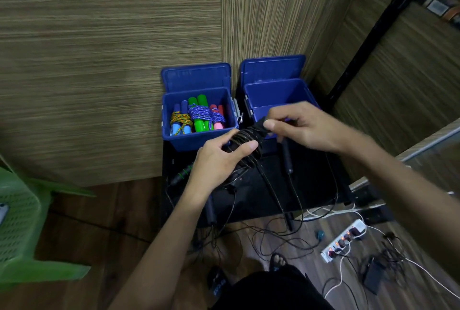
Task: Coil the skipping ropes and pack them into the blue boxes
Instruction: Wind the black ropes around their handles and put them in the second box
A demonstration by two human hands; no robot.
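My left hand (221, 158) grips a black skipping rope (249, 141) whose thin cord is wound in coils round its handles. My right hand (298, 125) pinches the upper end of that bundle, just in front of the right blue box (308, 97), which shows nothing inside and has its lid up. The left blue box (199, 140), lid also up, holds three coiled ropes with blue, green and pink handles (199, 116). Another black handle (286, 155) and loose black cord (293, 197) lie on the black table (316, 185) below my hands.
A wood-grain wall stands behind the boxes. A green plastic chair (22, 212) is at the left. On the wooden floor lie a white power strip (343, 240), tangled cables (388, 255) and more black cord. A black post (378, 28) rises at the right.
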